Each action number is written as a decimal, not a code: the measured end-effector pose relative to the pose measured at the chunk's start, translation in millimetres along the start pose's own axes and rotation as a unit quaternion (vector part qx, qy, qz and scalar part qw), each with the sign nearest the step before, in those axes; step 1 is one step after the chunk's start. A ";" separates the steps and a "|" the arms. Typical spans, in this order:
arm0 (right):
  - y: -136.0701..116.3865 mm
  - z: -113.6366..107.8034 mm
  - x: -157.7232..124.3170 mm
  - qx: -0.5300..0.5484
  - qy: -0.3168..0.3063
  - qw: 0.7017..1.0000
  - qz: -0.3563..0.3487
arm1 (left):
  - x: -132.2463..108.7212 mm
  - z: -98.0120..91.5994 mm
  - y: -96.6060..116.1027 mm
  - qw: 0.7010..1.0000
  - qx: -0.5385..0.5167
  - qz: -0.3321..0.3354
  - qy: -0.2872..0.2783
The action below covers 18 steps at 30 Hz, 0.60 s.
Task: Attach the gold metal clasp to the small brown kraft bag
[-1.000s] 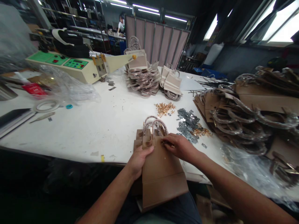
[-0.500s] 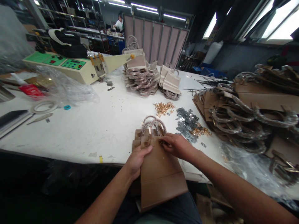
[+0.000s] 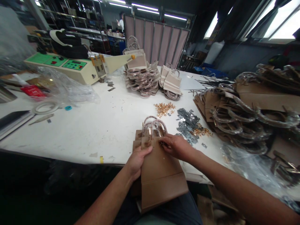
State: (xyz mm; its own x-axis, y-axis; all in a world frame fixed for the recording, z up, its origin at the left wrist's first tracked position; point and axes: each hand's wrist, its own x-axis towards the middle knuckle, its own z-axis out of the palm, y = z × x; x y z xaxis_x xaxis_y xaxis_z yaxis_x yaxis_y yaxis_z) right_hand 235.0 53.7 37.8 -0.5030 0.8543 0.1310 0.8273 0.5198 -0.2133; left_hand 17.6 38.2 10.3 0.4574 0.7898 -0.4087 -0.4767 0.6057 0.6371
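A flat brown bag panel (image 3: 161, 175) with plastic-wrapped loop handles (image 3: 154, 122) leans against the table edge and rests over my lap. My left hand (image 3: 138, 159) grips its left edge, thumb lying across the front near the top flap. At the panel's upper right, my right hand (image 3: 174, 145) is closed in a pinch beside a handle's base. A small dark bit shows at those fingertips, too small to name. Beyond the handles lie a pile of gold fittings (image 3: 164, 109) and a heap of grey metal plates (image 3: 187, 123).
Stacked brown bag pieces (image 3: 246, 109) crowd the right side. Beige bag pieces (image 3: 142, 75) stand at the back, right of a cream machine (image 3: 79, 68). On the left are a tape roll (image 3: 44, 107), a red-labelled bottle (image 3: 32, 91) and clear plastic (image 3: 70, 87).
My hands and the bag panel hold nearly the same place. The distant person in the background has shifted slightly.
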 end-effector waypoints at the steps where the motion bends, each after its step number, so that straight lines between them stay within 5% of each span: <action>1: -2.2 0.8 -1.4 0.002 0.003 1.000 0.007 | -0.4 0.4 0.1 1.000 0.002 0.000 0.004; 10: -4.8 -2.7 -5.3 0.150 0.051 0.987 0.041 | -2.4 -1.1 -2.6 1.000 0.008 -0.001 0.008; 18: -3.0 -10.3 -1.1 0.187 0.030 0.981 0.031 | -2.6 0.4 -1.5 1.000 0.009 0.004 -0.008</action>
State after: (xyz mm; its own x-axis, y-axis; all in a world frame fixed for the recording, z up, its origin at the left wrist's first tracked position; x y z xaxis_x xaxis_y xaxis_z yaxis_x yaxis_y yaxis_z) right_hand 235.6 51.2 48.3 -0.4304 0.8882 0.1606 0.7004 0.4409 -0.5613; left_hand 17.4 35.3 10.7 0.4653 0.7925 -0.3943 -0.4670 0.5982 0.6513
